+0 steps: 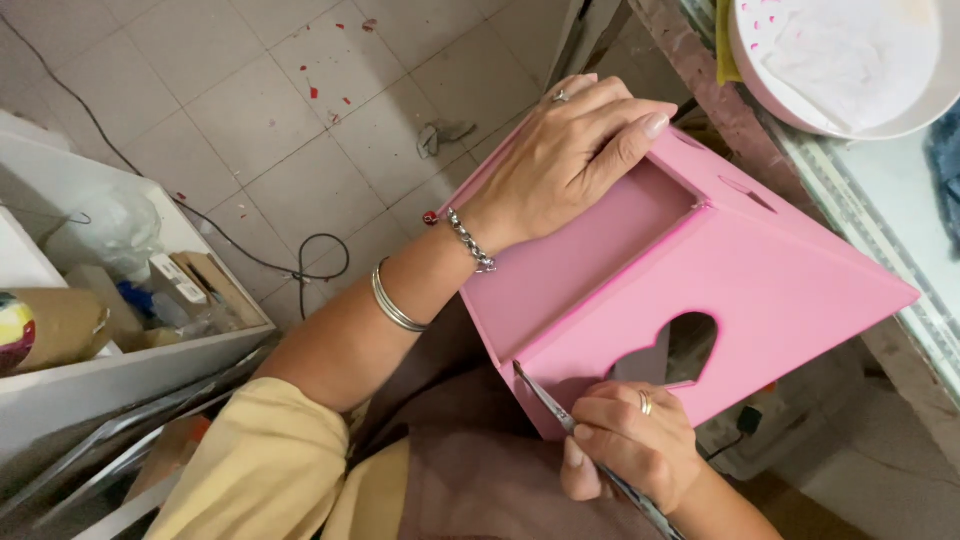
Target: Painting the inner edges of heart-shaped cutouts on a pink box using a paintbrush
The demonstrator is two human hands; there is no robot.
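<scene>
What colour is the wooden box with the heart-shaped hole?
Pink all over, seen in the head view: the wooden box with the heart-shaped hole.

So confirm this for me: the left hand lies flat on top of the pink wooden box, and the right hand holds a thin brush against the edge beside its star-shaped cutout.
One detail is wrong: the cutout is heart-shaped, not star-shaped, as the head view shows. The rest holds: the left hand lies flat on top of the pink wooden box, and the right hand holds a thin brush against the edge beside that cutout.
</scene>
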